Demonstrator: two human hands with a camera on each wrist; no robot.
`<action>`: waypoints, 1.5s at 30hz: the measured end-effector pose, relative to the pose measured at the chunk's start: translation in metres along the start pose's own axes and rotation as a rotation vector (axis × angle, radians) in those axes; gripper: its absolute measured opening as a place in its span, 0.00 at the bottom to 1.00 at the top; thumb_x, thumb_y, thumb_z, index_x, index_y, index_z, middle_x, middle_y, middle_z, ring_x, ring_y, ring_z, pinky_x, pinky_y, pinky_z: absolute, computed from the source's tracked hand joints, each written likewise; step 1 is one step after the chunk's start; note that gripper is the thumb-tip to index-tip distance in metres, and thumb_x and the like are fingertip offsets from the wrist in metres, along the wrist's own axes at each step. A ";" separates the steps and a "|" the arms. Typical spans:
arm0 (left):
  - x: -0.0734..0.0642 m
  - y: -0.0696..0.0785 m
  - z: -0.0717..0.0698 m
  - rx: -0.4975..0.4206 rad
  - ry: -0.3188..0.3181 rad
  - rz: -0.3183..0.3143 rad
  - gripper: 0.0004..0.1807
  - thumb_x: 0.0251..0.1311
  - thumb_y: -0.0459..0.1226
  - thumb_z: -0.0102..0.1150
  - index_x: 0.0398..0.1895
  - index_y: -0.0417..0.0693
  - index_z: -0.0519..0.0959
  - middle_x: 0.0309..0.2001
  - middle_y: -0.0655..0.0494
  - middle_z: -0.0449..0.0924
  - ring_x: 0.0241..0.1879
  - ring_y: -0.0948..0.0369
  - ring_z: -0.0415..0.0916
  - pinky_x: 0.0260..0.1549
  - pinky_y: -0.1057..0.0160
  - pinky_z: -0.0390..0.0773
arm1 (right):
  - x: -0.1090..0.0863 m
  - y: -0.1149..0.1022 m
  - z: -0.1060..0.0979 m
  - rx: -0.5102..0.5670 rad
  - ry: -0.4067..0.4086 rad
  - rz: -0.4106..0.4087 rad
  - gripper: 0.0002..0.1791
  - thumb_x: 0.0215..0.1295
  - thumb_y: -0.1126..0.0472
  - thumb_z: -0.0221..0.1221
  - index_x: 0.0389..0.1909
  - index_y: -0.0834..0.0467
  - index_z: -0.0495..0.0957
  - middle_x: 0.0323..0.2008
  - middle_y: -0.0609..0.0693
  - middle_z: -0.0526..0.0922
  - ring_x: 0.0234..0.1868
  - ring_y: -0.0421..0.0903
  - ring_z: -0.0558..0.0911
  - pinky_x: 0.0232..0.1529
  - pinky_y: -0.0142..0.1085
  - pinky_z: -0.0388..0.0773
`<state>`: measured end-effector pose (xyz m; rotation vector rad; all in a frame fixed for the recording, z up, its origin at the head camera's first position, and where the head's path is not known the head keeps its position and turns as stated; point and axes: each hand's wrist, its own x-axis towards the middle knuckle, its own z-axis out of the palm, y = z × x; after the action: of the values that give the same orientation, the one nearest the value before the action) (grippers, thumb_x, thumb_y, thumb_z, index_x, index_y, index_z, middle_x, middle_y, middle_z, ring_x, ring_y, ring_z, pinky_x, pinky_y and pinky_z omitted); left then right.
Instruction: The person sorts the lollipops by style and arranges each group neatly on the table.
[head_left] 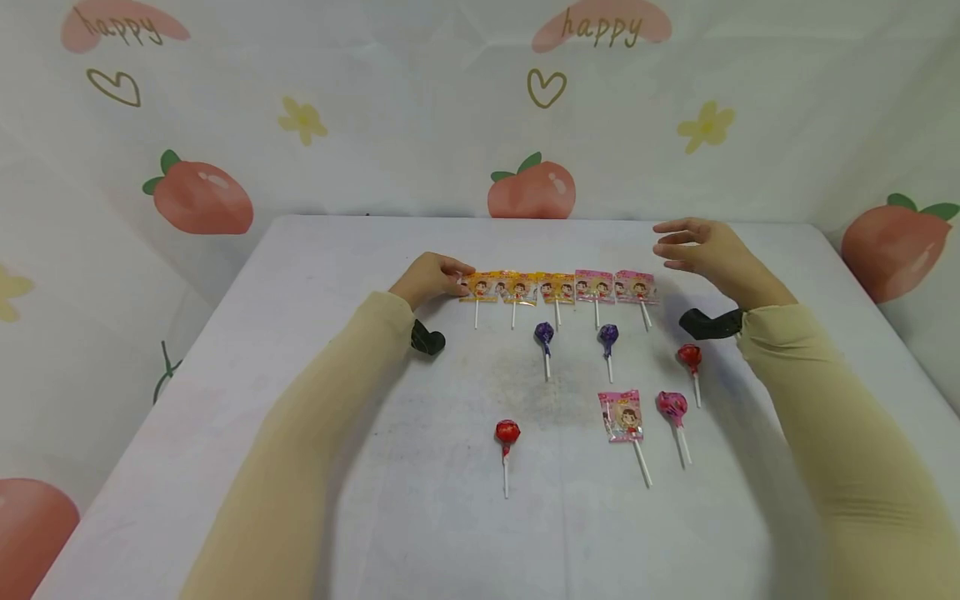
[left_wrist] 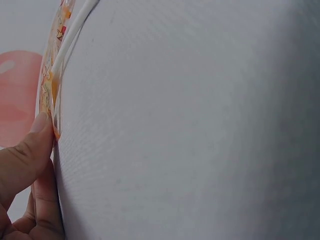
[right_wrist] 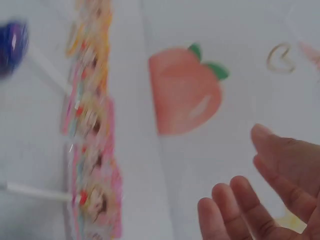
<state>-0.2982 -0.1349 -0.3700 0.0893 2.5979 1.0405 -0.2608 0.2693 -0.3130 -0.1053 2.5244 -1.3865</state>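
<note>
My left hand (head_left: 431, 279) is at the left end of a row of flat-wrapped lollipops, pinching the edge of the leftmost orange-wrapped lollipop (head_left: 480, 287). In the left wrist view the thumb (left_wrist: 30, 152) lies on the wrapper's end, and the other fingers are partly hidden beside it. Two more orange-wrapped lollipops (head_left: 520, 289) continue the row, followed by two pink-wrapped lollipops (head_left: 594, 286) at its right end. Beyond that end my right hand (head_left: 708, 254) hovers above the table, its fingers loosely extended and holding nothing.
Below the row lie two purple ball lollipops (head_left: 543, 333), a red lollipop (head_left: 689, 357) at right, and another red lollipop (head_left: 507, 432) nearer the front. A pink ball lollipop (head_left: 672, 405) lies beside a loose pink-packet lollipop (head_left: 622, 415). A printed cloth (head_left: 405, 108) hangs behind the white table (head_left: 420, 517).
</note>
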 end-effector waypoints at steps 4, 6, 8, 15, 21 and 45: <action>0.002 -0.002 -0.001 -0.006 -0.001 -0.010 0.23 0.55 0.38 0.70 0.57 0.56 0.81 0.48 0.54 0.76 0.47 0.59 0.65 0.52 0.60 0.64 | -0.021 -0.016 0.002 0.081 0.047 -0.103 0.31 0.67 0.48 0.58 0.68 0.55 0.65 0.59 0.48 0.69 0.49 0.31 0.77 0.49 0.22 0.74; 0.004 -0.004 -0.002 -0.010 -0.001 -0.014 0.23 0.55 0.38 0.70 0.57 0.56 0.81 0.49 0.54 0.77 0.47 0.59 0.65 0.52 0.60 0.65 | -0.032 -0.022 0.006 0.116 0.063 -0.176 0.28 0.68 0.52 0.58 0.67 0.55 0.66 0.56 0.45 0.71 0.51 0.33 0.77 0.48 0.20 0.74; 0.005 -0.004 -0.002 -0.013 -0.002 -0.018 0.23 0.55 0.38 0.70 0.57 0.56 0.81 0.49 0.53 0.77 0.48 0.59 0.65 0.53 0.60 0.64 | -0.042 -0.026 0.012 0.131 0.077 -0.232 0.25 0.69 0.55 0.57 0.66 0.54 0.67 0.54 0.44 0.73 0.52 0.34 0.77 0.48 0.20 0.74; 0.003 -0.003 0.000 -0.016 -0.001 -0.018 0.23 0.56 0.38 0.69 0.57 0.55 0.81 0.47 0.53 0.75 0.47 0.59 0.65 0.53 0.60 0.65 | -0.075 -0.018 0.039 0.086 0.067 -0.359 0.25 0.70 0.63 0.56 0.67 0.50 0.66 0.56 0.38 0.74 0.56 0.33 0.75 0.49 0.20 0.72; -0.001 -0.001 0.001 -0.008 0.003 -0.004 0.23 0.56 0.38 0.69 0.57 0.55 0.81 0.46 0.53 0.75 0.46 0.59 0.65 0.53 0.60 0.65 | -0.096 -0.001 0.061 0.085 -0.006 -0.415 0.28 0.67 0.68 0.57 0.67 0.56 0.65 0.57 0.35 0.74 0.56 0.30 0.75 0.50 0.20 0.73; -0.005 0.002 0.001 0.000 0.011 0.019 0.23 0.56 0.37 0.69 0.57 0.53 0.81 0.46 0.52 0.76 0.46 0.59 0.65 0.50 0.62 0.65 | -0.124 0.035 0.096 -0.322 -0.169 -0.261 0.37 0.47 0.48 0.74 0.59 0.56 0.76 0.59 0.56 0.74 0.61 0.58 0.69 0.59 0.59 0.68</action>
<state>-0.2936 -0.1339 -0.3676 0.1084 2.6115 1.0501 -0.1145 0.2331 -0.3677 -0.6047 2.6349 -0.9874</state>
